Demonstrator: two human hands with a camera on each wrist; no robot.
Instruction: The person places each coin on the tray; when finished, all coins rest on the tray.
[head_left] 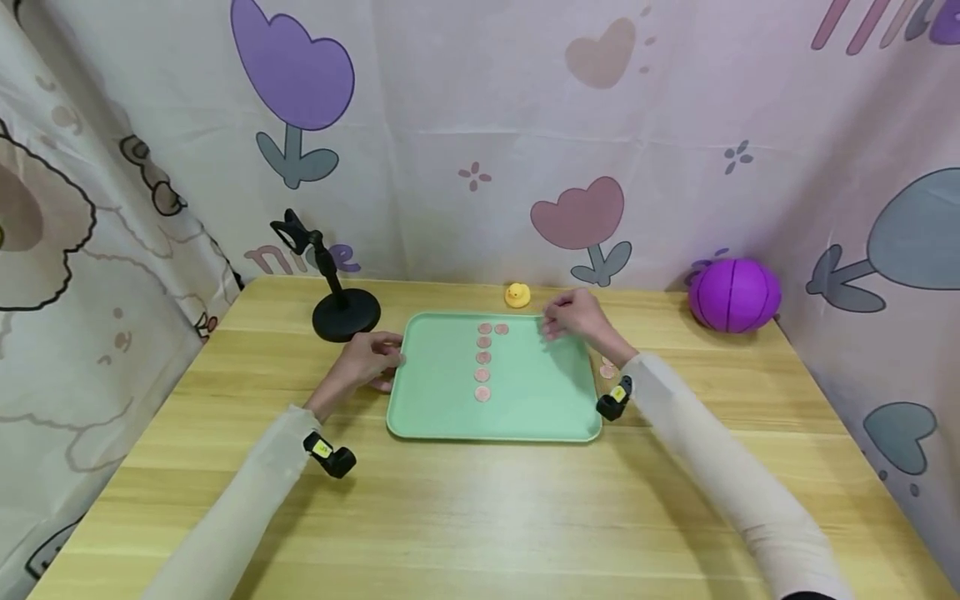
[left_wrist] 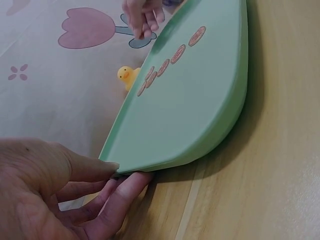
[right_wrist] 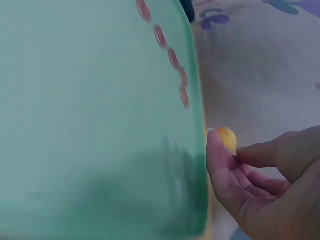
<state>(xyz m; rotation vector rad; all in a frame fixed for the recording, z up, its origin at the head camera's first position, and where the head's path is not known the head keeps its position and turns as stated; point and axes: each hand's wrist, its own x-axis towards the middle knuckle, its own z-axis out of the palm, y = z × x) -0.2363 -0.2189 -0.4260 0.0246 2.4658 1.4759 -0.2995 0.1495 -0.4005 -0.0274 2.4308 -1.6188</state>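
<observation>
A light green tray [head_left: 540, 400] lies on the table. On it several copper-coloured coins [head_left: 483, 357] form a column, with one more coin [head_left: 502, 329] beside the top one. My left hand [head_left: 369, 360] grips the tray's left edge. In the left wrist view its thumb [left_wrist: 90, 169] lies on the rim and its fingers are beneath. My right hand [head_left: 573, 317] hovers over the tray's far right corner, casting a shadow there. In the right wrist view its fingers [right_wrist: 227, 182] bend loosely, the thumb is close by, and no coin shows between them.
More coins [head_left: 607, 372] lie just right of the tray, partly behind the right wrist. A yellow rubber duck [head_left: 517, 295] sits behind the tray. A black stand [head_left: 346, 315] is at the back left, and a purple ball [head_left: 735, 295] at the back right, before a patterned curtain.
</observation>
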